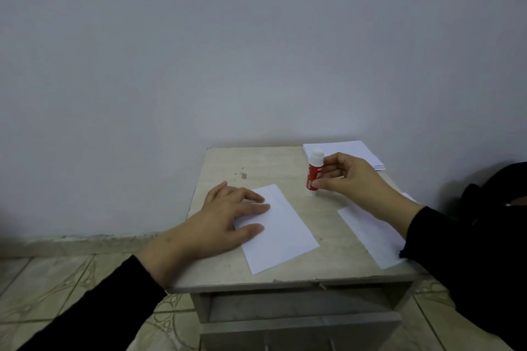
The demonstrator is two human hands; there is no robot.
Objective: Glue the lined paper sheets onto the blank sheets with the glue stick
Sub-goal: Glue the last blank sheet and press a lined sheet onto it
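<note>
- the left hand point(228, 216) lies flat, palm down, with its fingers straight and spread; the fingertips press on the left edge of a white rectangular paper sheet point(281, 232) that lies tilted on the tabletop. the hand grasps nothing.
- the right hand point(346, 177) grasps a glue stick with a red label and white cap point(313, 173), pinching its red body between thumb and curled fingers.
- the glue stick stands upright, cap on, with its white base on or just above the tabletop; which of the two cannot be told. it is to the right of the central sheet, apart from it.
- a second white paper sheet point(370, 229) lies near the right edge of the table, partly under the right forearm and its black sleeve point(456, 251).
- a small stack of white sheets point(350, 148) rests at the far right corner of the table, behind the glue stick and the right hand.
- whether any sheet is lined is too faint to tell.
- all of this sits on a pale grey, wood-grained small table point(251, 168) with a dark stain on its far left part and a drawer below its front edge.
- the table stands against a plain grey wall point(228, 51), on a patterned tile floor point(57, 279).
</note>
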